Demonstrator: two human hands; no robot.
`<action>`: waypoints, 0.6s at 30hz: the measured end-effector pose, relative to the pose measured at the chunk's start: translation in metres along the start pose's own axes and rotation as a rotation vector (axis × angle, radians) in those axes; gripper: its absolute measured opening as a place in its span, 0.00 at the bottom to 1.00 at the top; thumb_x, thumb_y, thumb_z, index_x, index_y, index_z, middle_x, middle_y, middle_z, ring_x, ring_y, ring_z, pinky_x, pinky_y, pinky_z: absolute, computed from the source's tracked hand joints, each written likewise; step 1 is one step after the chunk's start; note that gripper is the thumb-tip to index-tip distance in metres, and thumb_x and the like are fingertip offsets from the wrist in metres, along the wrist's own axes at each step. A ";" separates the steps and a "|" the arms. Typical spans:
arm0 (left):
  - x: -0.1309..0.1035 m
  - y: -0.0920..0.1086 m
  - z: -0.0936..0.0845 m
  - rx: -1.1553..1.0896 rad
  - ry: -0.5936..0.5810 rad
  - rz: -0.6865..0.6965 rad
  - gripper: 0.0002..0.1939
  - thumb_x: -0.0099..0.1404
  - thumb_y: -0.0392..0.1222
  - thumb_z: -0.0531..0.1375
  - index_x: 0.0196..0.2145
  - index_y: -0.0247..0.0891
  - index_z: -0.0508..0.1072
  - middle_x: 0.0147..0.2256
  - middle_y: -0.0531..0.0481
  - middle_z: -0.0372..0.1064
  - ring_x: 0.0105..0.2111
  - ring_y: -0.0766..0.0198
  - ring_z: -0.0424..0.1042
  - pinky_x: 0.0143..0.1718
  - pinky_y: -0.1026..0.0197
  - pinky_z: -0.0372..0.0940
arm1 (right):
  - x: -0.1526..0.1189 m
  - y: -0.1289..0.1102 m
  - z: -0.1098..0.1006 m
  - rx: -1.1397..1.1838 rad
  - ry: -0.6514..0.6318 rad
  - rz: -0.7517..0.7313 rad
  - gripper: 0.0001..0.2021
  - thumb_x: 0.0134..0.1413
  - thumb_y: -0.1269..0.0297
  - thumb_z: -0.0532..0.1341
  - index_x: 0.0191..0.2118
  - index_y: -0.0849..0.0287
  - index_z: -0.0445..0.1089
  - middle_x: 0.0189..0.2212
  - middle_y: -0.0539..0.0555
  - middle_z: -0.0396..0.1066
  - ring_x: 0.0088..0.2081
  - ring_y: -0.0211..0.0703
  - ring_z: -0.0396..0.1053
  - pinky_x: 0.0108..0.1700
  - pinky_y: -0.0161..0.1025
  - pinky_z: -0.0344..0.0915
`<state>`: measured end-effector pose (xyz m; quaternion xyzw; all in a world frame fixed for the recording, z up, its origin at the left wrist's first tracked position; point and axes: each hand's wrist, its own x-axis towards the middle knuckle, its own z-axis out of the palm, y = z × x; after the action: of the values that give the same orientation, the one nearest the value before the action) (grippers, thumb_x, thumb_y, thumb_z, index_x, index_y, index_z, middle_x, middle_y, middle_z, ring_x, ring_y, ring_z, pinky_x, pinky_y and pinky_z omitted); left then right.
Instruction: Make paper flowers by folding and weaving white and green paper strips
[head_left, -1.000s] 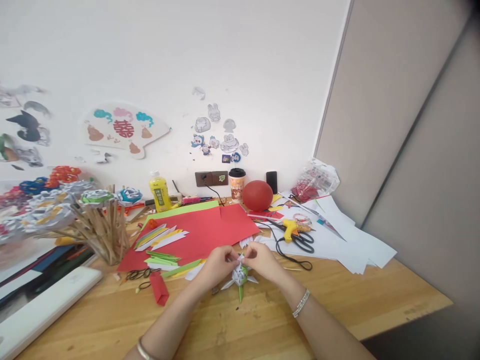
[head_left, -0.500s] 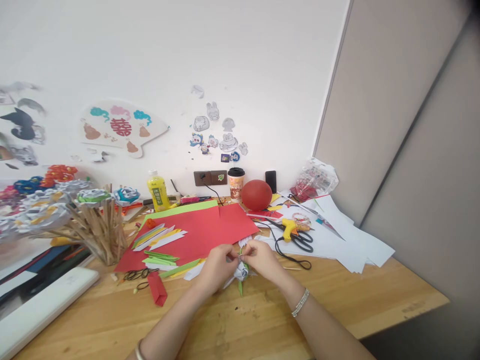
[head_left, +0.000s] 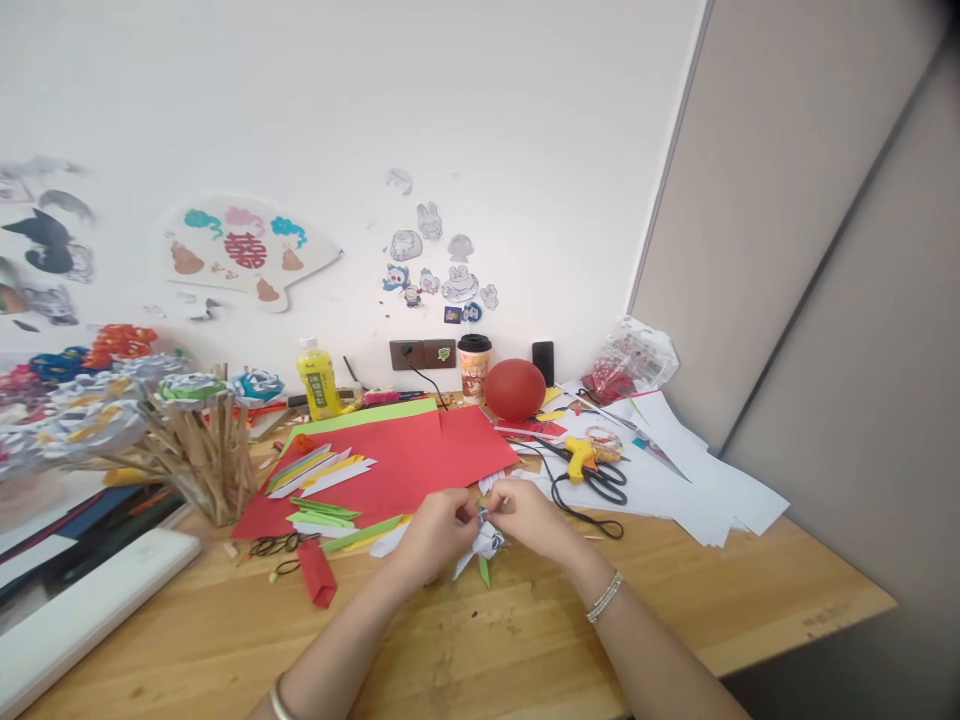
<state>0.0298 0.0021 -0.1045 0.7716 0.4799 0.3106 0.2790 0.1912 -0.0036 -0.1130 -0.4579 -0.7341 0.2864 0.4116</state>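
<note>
A white and green paper flower (head_left: 487, 543) is between my hands, just above the wooden table. My left hand (head_left: 444, 525) pinches its upper edge from the left. From the right, my right hand (head_left: 523, 512) pinches the same edge, and the fingertips of both hands almost meet. Folded white strips and a green one stick out below the fingers. The exact fold under my fingertips is too small to make out. Left of my left hand lie green paper strips (head_left: 322, 514) and white and yellow strips (head_left: 330, 473) on red paper (head_left: 405, 450).
A yellow glue gun (head_left: 579, 458) and black-handled scissors (head_left: 604, 484) lie on white sheets to the right. Behind stand a red balloon (head_left: 515, 390), a lidded cup (head_left: 474, 368) and a yellow bottle (head_left: 319, 380). Paper flowers on sticks (head_left: 221, 460) stand at left.
The paper flower has turned slightly under my fingers, with a white strip now pointing down to the left. Both hands keep their pinch in nearly the same place. The view has shifted slightly.
</note>
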 end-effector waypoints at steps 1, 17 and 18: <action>0.001 0.000 -0.002 -0.060 -0.023 -0.009 0.06 0.49 0.40 0.55 0.19 0.36 0.65 0.19 0.55 0.63 0.22 0.67 0.62 0.22 0.67 0.55 | 0.000 0.000 0.000 -0.012 0.016 -0.011 0.06 0.40 0.76 0.58 0.21 0.59 0.66 0.22 0.47 0.65 0.27 0.37 0.63 0.29 0.31 0.56; 0.010 -0.017 0.017 -0.450 -0.041 -0.238 0.15 0.52 0.54 0.51 0.24 0.38 0.59 0.16 0.60 0.55 0.15 0.69 0.59 0.16 0.66 0.55 | 0.003 0.002 0.003 -0.029 0.027 -0.195 0.05 0.47 0.71 0.61 0.27 0.55 0.73 0.26 0.50 0.70 0.33 0.40 0.65 0.36 0.36 0.60; 0.010 -0.017 0.016 -0.425 -0.013 -0.227 0.14 0.52 0.53 0.52 0.23 0.38 0.59 0.16 0.60 0.55 0.15 0.70 0.57 0.17 0.66 0.53 | 0.003 0.001 0.002 -0.029 0.016 -0.214 0.05 0.47 0.71 0.60 0.27 0.55 0.73 0.26 0.51 0.70 0.33 0.40 0.65 0.36 0.36 0.60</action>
<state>0.0360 0.0156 -0.1249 0.6388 0.4855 0.3663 0.4713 0.1889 -0.0009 -0.1137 -0.3851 -0.7794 0.2267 0.4392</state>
